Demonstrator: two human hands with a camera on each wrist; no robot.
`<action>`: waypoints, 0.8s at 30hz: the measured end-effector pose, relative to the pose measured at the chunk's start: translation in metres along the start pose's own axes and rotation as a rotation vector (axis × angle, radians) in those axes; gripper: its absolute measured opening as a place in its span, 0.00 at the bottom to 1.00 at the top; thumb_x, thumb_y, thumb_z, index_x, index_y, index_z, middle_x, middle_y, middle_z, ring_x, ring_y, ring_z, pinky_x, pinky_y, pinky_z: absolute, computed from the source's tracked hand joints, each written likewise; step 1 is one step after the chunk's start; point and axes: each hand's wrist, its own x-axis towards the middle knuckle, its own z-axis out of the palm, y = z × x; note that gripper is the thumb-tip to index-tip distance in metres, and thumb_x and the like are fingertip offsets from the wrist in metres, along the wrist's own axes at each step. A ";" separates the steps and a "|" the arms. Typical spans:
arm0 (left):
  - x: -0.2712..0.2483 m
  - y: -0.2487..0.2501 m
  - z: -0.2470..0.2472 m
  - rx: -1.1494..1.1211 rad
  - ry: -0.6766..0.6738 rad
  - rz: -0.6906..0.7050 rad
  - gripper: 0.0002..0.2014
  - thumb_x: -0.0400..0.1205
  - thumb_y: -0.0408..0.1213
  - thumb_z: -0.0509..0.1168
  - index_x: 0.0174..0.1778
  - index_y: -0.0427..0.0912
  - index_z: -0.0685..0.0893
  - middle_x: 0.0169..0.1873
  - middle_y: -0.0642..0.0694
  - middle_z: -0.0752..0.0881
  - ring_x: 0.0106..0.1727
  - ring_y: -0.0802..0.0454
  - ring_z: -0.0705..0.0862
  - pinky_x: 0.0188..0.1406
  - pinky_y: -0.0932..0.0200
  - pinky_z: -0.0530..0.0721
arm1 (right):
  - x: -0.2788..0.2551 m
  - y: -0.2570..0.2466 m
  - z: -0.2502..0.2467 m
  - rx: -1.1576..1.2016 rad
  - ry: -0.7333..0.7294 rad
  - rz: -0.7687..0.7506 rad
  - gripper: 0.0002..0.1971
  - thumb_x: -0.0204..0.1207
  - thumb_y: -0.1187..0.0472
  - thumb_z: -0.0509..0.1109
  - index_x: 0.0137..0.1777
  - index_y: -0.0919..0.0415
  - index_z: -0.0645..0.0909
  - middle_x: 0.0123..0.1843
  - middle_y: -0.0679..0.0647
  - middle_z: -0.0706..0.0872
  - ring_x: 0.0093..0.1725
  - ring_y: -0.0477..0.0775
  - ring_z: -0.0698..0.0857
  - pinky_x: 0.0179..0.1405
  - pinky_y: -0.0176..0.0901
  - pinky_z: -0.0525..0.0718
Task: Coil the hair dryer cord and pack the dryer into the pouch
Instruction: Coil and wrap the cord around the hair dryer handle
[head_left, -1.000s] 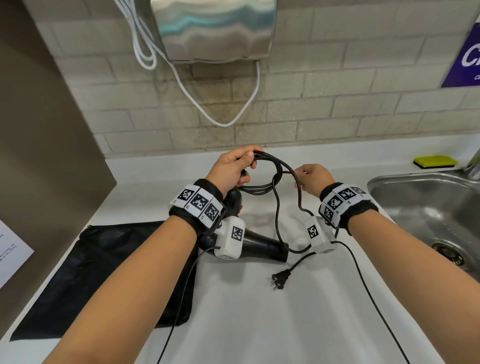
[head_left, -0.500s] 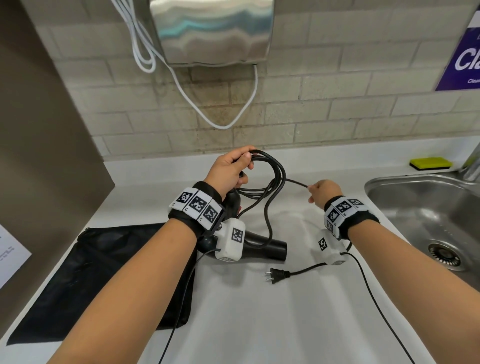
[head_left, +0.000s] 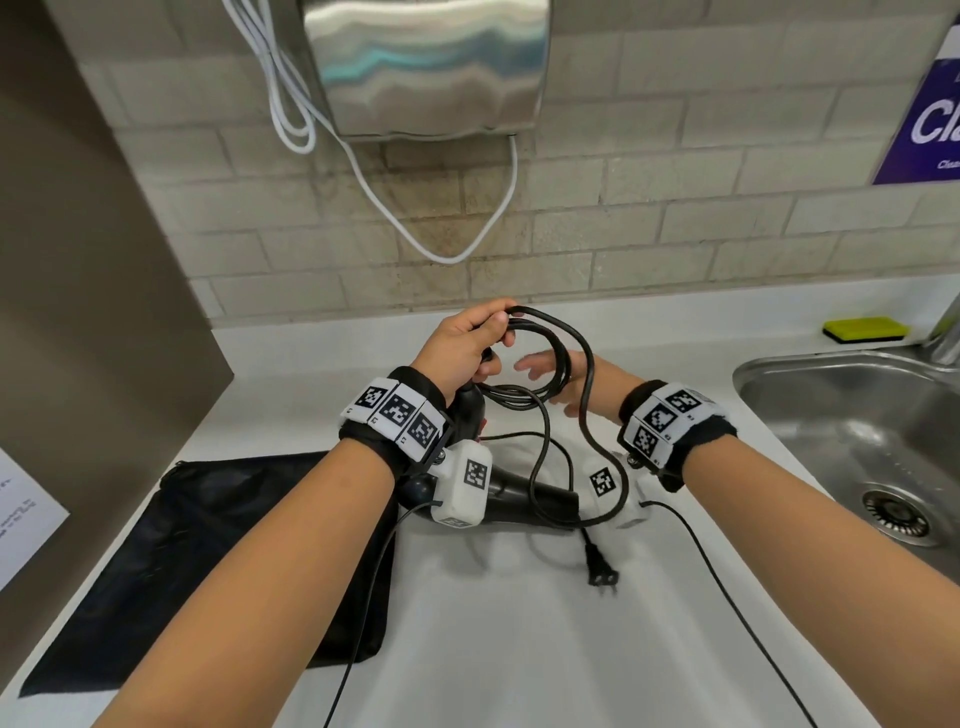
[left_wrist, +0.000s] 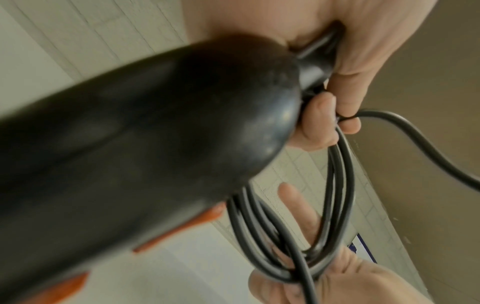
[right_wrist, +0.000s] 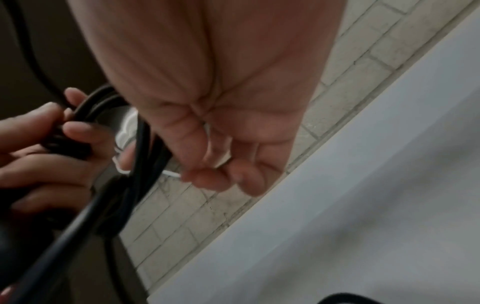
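The black hair dryer (head_left: 519, 499) lies on the white counter with its handle (left_wrist: 145, 144) rising to my left hand (head_left: 462, 348). That hand grips the top of several black cord loops (head_left: 563, 358) together with the cord's root at the handle end (left_wrist: 314, 67). My right hand (head_left: 545, 374) reaches into the loops with straight fingers (left_wrist: 298, 209), and the loops' lower bend lies across its palm. The loose end hangs down to the plug (head_left: 601, 569) on the counter. The black pouch (head_left: 208, 545) lies flat at the left, under my left forearm.
A steel sink (head_left: 753, 374) is set into the counter at the right, with a yellow sponge (head_left: 865, 330) behind it. A metal hand dryer (head_left: 426, 62) and its white cable (head_left: 457, 249) hang on the tiled wall. A brown partition (head_left: 78, 312) bounds the left.
My right hand let go of the cord strand it pinched and moved left into the loops. The plug swung from left of the strand to below the dryer's nozzle.
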 end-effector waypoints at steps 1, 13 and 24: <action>0.000 0.000 0.000 -0.001 -0.001 0.000 0.11 0.87 0.33 0.53 0.62 0.42 0.78 0.33 0.47 0.75 0.17 0.60 0.66 0.17 0.71 0.60 | -0.001 0.001 0.001 -0.002 -0.026 0.018 0.27 0.74 0.79 0.56 0.50 0.44 0.81 0.41 0.41 0.80 0.36 0.45 0.74 0.31 0.35 0.73; 0.001 0.000 0.001 -0.042 -0.012 -0.006 0.11 0.88 0.35 0.53 0.53 0.46 0.81 0.32 0.47 0.73 0.16 0.60 0.65 0.16 0.70 0.58 | -0.003 0.011 0.011 0.031 0.227 -0.066 0.14 0.73 0.78 0.63 0.45 0.58 0.82 0.27 0.41 0.81 0.21 0.36 0.73 0.28 0.28 0.72; -0.004 0.002 -0.002 -0.021 -0.010 0.002 0.12 0.88 0.36 0.52 0.50 0.49 0.82 0.33 0.48 0.73 0.16 0.60 0.64 0.17 0.71 0.58 | 0.018 0.049 -0.003 -0.103 0.577 0.331 0.13 0.80 0.66 0.62 0.57 0.72 0.83 0.48 0.66 0.87 0.38 0.54 0.80 0.33 0.29 0.76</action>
